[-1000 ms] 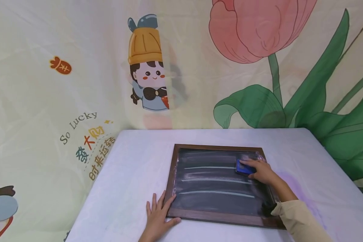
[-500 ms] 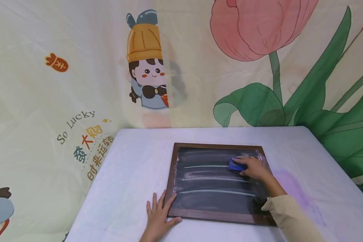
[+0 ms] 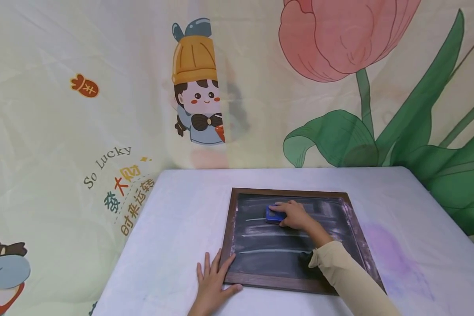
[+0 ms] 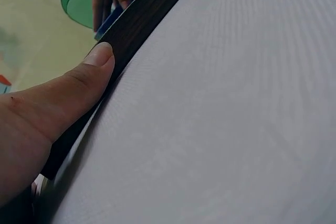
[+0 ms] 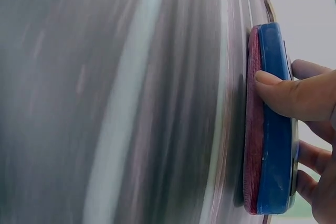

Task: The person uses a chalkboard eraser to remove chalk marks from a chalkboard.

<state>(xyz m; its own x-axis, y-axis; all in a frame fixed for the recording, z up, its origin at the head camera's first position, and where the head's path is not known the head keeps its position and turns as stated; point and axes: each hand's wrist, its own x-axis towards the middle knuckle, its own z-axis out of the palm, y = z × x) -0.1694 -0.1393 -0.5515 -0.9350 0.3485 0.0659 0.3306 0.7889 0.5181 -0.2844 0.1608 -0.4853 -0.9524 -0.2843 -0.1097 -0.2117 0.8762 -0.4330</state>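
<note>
A chalkboard (image 3: 276,265) in a dark wooden frame lies flat, with pale chalk lines and smears across it. My right hand (image 3: 297,215) grips a blue chalkboard eraser (image 3: 274,215) on the upper part of the board. In the right wrist view the eraser (image 5: 275,124) shows its reddish felt side against the board, and the thumb and fingers clasp its blue body. My left hand (image 3: 213,283) rests spread at the board's lower left corner, fingertips on the frame. Its thumb (image 4: 79,85) lies along the frame's edge in the left wrist view.
The board lies on a table with a white cloth (image 3: 181,210). A purple stain (image 3: 389,245) marks the cloth right of the board. Behind stands a printed curtain (image 3: 256,109) with a tulip and a cartoon figure. A dark item at the right wrist (image 3: 305,260) shows by the sleeve.
My right hand has swept the eraser leftward along the top chalk line, and the line's right part is now smeared away. The left hand stays at the corner.
</note>
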